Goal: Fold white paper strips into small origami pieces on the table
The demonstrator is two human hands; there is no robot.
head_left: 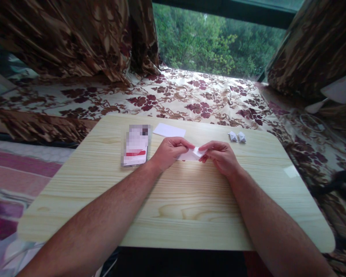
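Both my hands meet over the middle of a light wooden table [184, 204]. My left hand [170, 152] and my right hand [220, 154] each pinch one end of a small piece of white paper [190, 154], partly folded and lying low over the tabletop. Most of the paper is hidden under my fingers. A flat white paper sheet [169, 130] lies just beyond my left hand. Two small folded white paper shapes [237, 136] sit side by side at the far right of the table.
A phone [136, 145] lies screen up on the table, left of my left hand. A floral cloth [190, 96] covers the surface behind the table, with brown patterned curtains [75, 38] at both sides of a window onto trees.
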